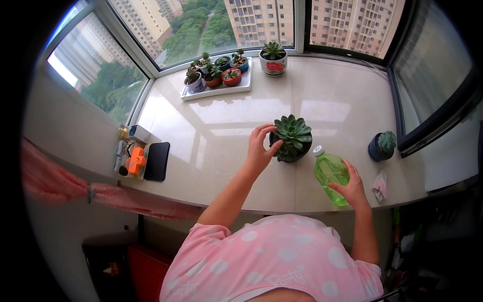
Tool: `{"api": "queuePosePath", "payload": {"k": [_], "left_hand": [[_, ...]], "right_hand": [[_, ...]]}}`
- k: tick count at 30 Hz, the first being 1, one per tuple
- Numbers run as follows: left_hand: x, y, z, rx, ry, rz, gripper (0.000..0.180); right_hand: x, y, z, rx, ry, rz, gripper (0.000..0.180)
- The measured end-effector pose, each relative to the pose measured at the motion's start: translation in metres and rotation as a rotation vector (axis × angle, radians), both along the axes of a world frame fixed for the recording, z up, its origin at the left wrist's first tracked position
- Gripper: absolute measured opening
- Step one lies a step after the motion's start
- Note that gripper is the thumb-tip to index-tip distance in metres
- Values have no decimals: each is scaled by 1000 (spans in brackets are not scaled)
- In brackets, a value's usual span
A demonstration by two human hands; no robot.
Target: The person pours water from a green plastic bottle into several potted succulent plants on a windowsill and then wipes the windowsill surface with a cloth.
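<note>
A green rosette succulent in a dark round pot [292, 138] stands in the middle of the pale stone windowsill [221, 146]. My left hand [260, 149] grips the pot's left rim, fingers curled over the edge. My right hand [349, 189] holds a translucent green plastic bottle with a white cap [329, 173], tilted with the cap pointing up toward the pot, just to the right of it.
A white tray [216, 90] with several small potted succulents sits at the back by the window, a white pot [273, 61] beside it. A blue pot [382, 146] and a pink cloth [380, 185] lie at right. A black pad [157, 161] and small items are at left.
</note>
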State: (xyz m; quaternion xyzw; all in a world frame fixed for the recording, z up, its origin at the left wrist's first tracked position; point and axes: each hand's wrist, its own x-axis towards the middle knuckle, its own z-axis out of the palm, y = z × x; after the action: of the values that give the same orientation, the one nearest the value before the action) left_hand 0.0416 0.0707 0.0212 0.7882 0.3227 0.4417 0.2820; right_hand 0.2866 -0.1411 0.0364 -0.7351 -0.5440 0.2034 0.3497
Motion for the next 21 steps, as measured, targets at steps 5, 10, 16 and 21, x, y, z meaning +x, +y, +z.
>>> {"api": "queuePosePath", "payload": {"k": [5,10,16,21], "left_hand": [[0,-16,-17,25,26,31,72],[0,-18,-28,-58,18,15,77],[-1,-17,-31,-91,-16,-14,75],[-1,-16,-31,-114,-52,-25,76]], "right_hand": [[2,2,1,4,-17,13,87],[0,4,8,-35,-44,14,85],[3,12,27,-120,-243,52,85],[-1,20,47,-234,-348,30,82]]}}
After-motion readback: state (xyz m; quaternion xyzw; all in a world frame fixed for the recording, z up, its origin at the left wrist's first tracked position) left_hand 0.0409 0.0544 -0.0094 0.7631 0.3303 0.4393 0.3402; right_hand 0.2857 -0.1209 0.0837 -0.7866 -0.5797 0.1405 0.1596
